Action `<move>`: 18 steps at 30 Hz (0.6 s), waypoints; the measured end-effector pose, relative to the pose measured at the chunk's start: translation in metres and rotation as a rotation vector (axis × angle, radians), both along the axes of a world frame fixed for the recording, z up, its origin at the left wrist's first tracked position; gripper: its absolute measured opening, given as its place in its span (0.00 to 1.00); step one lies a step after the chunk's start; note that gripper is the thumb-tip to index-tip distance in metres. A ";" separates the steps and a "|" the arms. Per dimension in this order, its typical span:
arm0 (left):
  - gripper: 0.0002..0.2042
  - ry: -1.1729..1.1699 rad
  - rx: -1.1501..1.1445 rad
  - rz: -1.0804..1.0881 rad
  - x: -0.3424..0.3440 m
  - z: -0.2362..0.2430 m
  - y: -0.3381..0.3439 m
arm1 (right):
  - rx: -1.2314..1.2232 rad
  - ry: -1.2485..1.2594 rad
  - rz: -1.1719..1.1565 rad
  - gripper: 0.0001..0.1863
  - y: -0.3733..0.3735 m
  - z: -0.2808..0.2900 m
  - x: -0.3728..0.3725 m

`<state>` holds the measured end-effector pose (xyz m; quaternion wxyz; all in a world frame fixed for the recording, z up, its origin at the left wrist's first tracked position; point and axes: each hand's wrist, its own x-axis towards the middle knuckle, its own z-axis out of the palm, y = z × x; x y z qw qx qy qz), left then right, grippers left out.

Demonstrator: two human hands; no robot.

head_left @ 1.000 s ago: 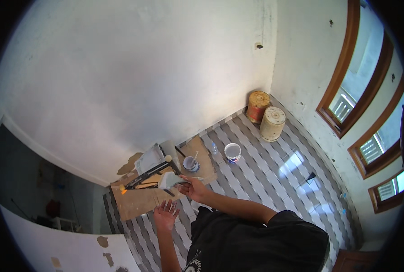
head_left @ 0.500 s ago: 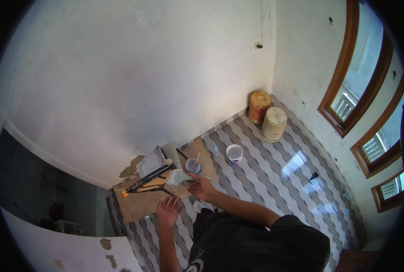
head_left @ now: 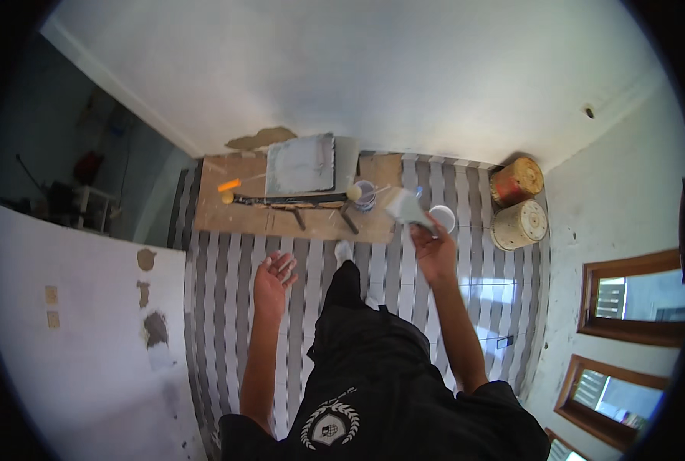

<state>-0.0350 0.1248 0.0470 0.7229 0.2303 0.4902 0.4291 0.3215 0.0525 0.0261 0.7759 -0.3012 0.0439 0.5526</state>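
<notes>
White wall [head_left: 435, 92] spans the upper part of the view, above a striped grey-and-white floor [head_left: 300, 288]. Along the wall's foot lies a brown board [head_left: 220, 219], bearing a grey panel [head_left: 300, 165] and a small pot [head_left: 365, 196]. Since the earlier pictures, the view has squared up to the wall and the hands have parted; the scraper has gone to the pot's right, so the right hand alone appears to be managing it. The left hand [head_left: 275, 275] is loosely open, fingers slightly curled, empty. The right hand [head_left: 437, 253] is closed around the handle of the scraper [head_left: 404, 206], raised near the board's right end. Its long axis slants from the hand up-left, blade toward the wall.
</notes>
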 end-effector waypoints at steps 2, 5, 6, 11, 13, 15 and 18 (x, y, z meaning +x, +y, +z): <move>0.16 0.108 0.057 0.078 -0.006 -0.002 0.029 | -0.043 -0.111 -0.004 0.21 0.022 -0.005 0.018; 0.14 0.358 0.210 0.165 -0.005 0.000 0.079 | -0.153 -0.190 0.039 0.22 0.067 -0.001 0.039; 0.13 0.506 0.314 0.193 -0.003 -0.002 0.095 | -0.178 -0.252 0.066 0.22 0.085 0.000 0.045; 0.12 0.881 0.785 0.189 -0.009 -0.051 0.186 | -0.294 -0.497 0.324 0.22 0.228 -0.018 0.037; 0.12 0.953 0.775 0.157 0.000 -0.063 0.223 | -0.340 -0.548 0.440 0.22 0.298 -0.039 0.019; 0.14 1.072 0.769 0.086 0.005 -0.080 0.252 | -0.383 -0.588 0.562 0.21 0.364 -0.076 -0.006; 0.16 1.064 0.697 0.053 0.005 -0.089 0.261 | -0.448 -0.702 0.730 0.17 0.443 -0.144 -0.043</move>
